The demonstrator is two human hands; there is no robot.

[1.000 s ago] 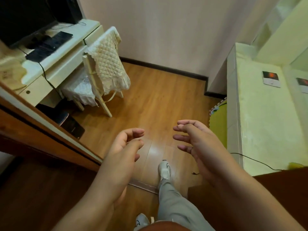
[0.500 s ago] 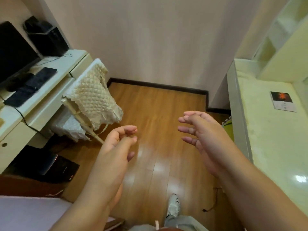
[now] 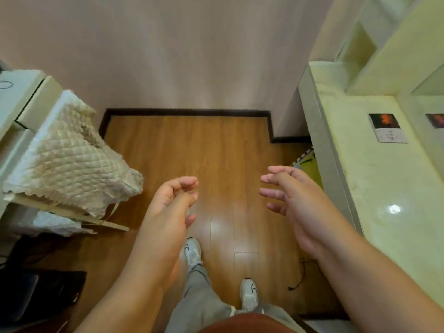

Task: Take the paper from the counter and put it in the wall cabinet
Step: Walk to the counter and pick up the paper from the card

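The paper (image 3: pixel 387 127), a small card with a dark orange picture on top and white below, lies flat on the pale yellow counter (image 3: pixel 374 188) at the right. A mirror-like copy (image 3: pixel 436 120) shows on the glossy wall behind it. Pale wall cabinet shelves (image 3: pixel 360 46) rise above the counter's far end. My left hand (image 3: pixel 171 210) floats over the wooden floor, fingers loosely curled, holding nothing. My right hand (image 3: pixel 290 200) hovers with fingers spread, empty, left of the counter edge and well short of the paper.
A chair with a quilted cream cover (image 3: pixel 69 162) stands at the left beside a white desk (image 3: pixel 19 99). Dark boxes (image 3: pixel 36 294) sit on the floor at lower left. A cable (image 3: pixel 300 275) lies on the floor near the counter base. My feet (image 3: pixel 249 294) stand below.
I have walked forward through the doorway and the view has swung right; the counter and paper are now closer. Both hands stay raised and empty in much the same pose.
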